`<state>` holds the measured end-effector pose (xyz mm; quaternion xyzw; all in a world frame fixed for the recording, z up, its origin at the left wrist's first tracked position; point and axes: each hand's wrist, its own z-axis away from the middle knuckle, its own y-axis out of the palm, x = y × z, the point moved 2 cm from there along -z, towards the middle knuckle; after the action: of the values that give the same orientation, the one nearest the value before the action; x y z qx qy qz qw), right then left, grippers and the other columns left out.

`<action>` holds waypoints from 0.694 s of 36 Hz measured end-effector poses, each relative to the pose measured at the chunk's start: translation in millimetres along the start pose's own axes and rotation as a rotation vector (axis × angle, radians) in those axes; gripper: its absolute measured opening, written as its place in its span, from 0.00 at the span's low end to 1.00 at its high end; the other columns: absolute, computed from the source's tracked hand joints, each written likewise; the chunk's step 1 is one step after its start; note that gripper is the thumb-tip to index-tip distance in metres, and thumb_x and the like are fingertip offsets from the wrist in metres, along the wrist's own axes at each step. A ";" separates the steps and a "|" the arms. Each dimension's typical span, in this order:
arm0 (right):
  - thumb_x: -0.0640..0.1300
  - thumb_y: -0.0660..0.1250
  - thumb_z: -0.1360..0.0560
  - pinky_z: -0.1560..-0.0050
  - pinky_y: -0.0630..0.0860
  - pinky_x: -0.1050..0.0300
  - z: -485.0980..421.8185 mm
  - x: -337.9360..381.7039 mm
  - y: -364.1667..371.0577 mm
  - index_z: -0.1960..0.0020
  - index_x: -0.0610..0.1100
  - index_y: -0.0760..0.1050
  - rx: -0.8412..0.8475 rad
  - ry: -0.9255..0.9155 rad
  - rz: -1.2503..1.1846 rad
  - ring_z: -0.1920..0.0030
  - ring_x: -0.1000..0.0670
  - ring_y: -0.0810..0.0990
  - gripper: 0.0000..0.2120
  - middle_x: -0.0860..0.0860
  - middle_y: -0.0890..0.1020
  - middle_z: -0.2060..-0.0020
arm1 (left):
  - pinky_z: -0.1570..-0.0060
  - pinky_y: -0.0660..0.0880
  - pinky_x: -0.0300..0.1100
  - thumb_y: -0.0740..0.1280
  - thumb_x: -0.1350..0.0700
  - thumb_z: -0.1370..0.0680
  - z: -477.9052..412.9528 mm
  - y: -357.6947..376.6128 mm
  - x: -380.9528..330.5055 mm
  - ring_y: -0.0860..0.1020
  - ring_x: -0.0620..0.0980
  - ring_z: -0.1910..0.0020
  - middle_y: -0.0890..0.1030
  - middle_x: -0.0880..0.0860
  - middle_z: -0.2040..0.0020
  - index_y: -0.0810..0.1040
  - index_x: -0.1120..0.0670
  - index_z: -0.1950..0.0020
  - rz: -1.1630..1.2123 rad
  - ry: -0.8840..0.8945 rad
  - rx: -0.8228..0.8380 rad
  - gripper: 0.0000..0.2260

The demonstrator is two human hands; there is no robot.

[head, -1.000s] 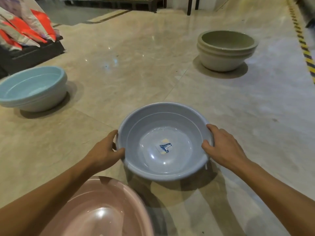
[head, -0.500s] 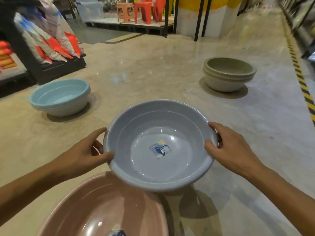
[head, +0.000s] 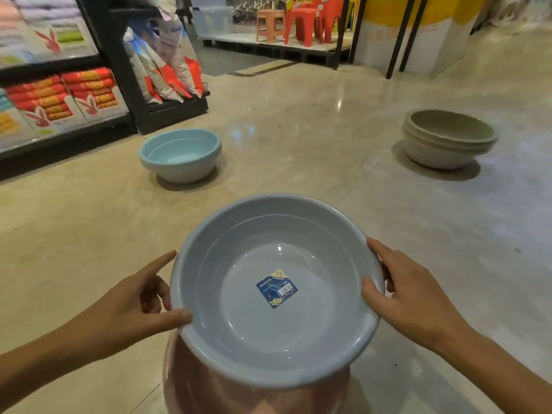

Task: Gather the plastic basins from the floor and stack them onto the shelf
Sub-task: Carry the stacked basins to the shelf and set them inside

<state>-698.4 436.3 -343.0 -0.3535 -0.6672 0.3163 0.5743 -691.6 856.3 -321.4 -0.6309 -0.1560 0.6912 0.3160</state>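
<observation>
Head view: the left hand (head: 131, 306) and right hand (head: 409, 294) each keep a grip clasped on the grey basin (head: 268, 333) by its rim, near and central, over a pink basin (head: 227, 395). On the floor (head: 298, 138) sit stacked blue basins (head: 180, 153) far left and green basins (head: 448, 141) far right.

The grey basin (head: 277, 291) is smooth, glossy plastic that catches small highlights, with a printed paper sticker (head: 277, 288) on its bottom. The pink basin (head: 254, 395) beneath looks equally shiny. The floor (head: 298, 130) is polished, marbled stone tile reflecting the lights. Far stools (head: 310, 19) look like plastic.
</observation>
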 end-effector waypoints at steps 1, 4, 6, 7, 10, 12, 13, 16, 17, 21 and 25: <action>0.60 0.65 0.24 0.56 0.79 0.59 6.1 2.3 5.0 0.24 0.64 0.60 0.008 -0.010 -0.004 0.56 0.57 0.77 0.31 0.63 0.76 0.52 | 0.64 0.77 0.45 0.79 0.33 0.42 7.4 1.1 6.0 0.76 0.50 0.68 0.82 0.52 0.57 0.56 0.38 0.22 0.009 -0.005 0.002 0.53; 0.61 0.63 0.25 0.58 0.76 0.60 23.4 8.0 20.6 0.23 0.62 0.60 0.044 -0.016 0.006 0.56 0.57 0.77 0.32 0.63 0.75 0.54 | 0.65 0.75 0.43 0.80 0.35 0.42 24.8 3.8 25.6 0.73 0.47 0.69 0.81 0.54 0.56 0.57 0.39 0.22 0.037 -0.025 0.012 0.53; 0.61 0.62 0.26 0.58 0.74 0.62 32.5 9.9 31.4 0.23 0.61 0.60 0.067 -0.008 0.019 0.55 0.58 0.76 0.33 0.64 0.75 0.53 | 0.66 0.74 0.40 0.80 0.36 0.41 33.1 5.9 37.4 0.73 0.46 0.69 0.81 0.55 0.54 0.57 0.39 0.22 0.038 -0.047 0.024 0.52; 0.61 0.62 0.26 0.57 0.75 0.61 36.4 9.9 36.5 0.22 0.61 0.59 0.079 0.000 0.025 0.54 0.58 0.76 0.33 0.64 0.75 0.52 | 0.66 0.73 0.39 0.81 0.37 0.40 36.5 8.0 41.8 0.73 0.45 0.69 0.81 0.55 0.54 0.57 0.39 0.22 0.039 -0.051 0.031 0.52; 0.61 0.63 0.25 0.55 0.78 0.58 46.3 7.8 50.6 0.21 0.59 0.57 0.111 0.035 0.055 0.53 0.58 0.77 0.34 0.63 0.74 0.51 | 0.66 0.73 0.38 0.81 0.38 0.40 44.7 16.5 53.7 0.72 0.44 0.69 0.81 0.55 0.53 0.57 0.38 0.23 0.057 -0.060 0.031 0.51; 0.61 0.63 0.24 0.55 0.78 0.58 51.5 6.6 59.8 0.20 0.59 0.55 0.131 0.051 0.071 0.51 0.57 0.77 0.35 0.63 0.74 0.49 | 0.65 0.73 0.37 0.81 0.38 0.40 50.4 22.8 60.3 0.72 0.43 0.69 0.81 0.53 0.52 0.57 0.36 0.25 0.051 -0.077 0.025 0.50; 0.61 0.62 0.24 0.55 0.78 0.59 53.7 7.6 63.4 0.20 0.58 0.54 0.135 0.052 0.083 0.51 0.57 0.77 0.36 0.62 0.74 0.48 | 0.65 0.73 0.37 0.81 0.38 0.40 53.6 25.8 64.1 0.72 0.43 0.69 0.80 0.52 0.52 0.57 0.35 0.25 0.052 -0.083 0.026 0.50; 0.62 0.60 0.24 0.59 0.74 0.65 56.9 8.0 74.1 0.19 0.57 0.51 0.169 0.056 0.150 0.51 0.56 0.75 0.36 0.60 0.73 0.47 | 0.64 0.73 0.38 0.80 0.34 0.43 60.0 32.2 76.0 0.72 0.43 0.70 0.80 0.49 0.53 0.56 0.37 0.25 0.059 -0.114 0.044 0.53; 0.63 0.59 0.23 0.60 0.73 0.66 57.7 7.0 77.4 0.19 0.57 0.50 0.187 0.062 0.168 0.51 0.57 0.75 0.37 0.60 0.73 0.47 | 0.64 0.73 0.38 0.80 0.33 0.43 61.2 33.5 80.4 0.72 0.42 0.70 0.80 0.48 0.54 0.56 0.38 0.24 0.057 -0.122 0.053 0.53; 0.67 0.53 0.25 0.63 0.71 0.66 62.2 1.3 92.3 0.19 0.57 0.48 0.249 0.077 0.252 0.52 0.57 0.74 0.38 0.61 0.71 0.48 | 0.65 0.72 0.36 0.79 0.33 0.42 65.6 40.3 93.9 0.72 0.41 0.70 0.80 0.44 0.55 0.55 0.40 0.23 0.040 -0.139 0.097 0.54; 0.64 0.56 0.24 0.66 0.68 0.66 63.6 -3.1 100.8 0.18 0.56 0.47 0.284 0.109 0.283 0.51 0.56 0.73 0.38 0.60 0.71 0.49 | 0.65 0.71 0.35 0.79 0.37 0.38 65.5 49.2 101.3 0.73 0.40 0.71 0.79 0.43 0.54 0.53 0.38 0.24 0.037 -0.148 0.109 0.50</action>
<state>-750.1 488.1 -437.0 -0.3757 -0.5276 0.4652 0.6034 -767.4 895.5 -419.8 -0.5629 -0.1293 0.7491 0.3246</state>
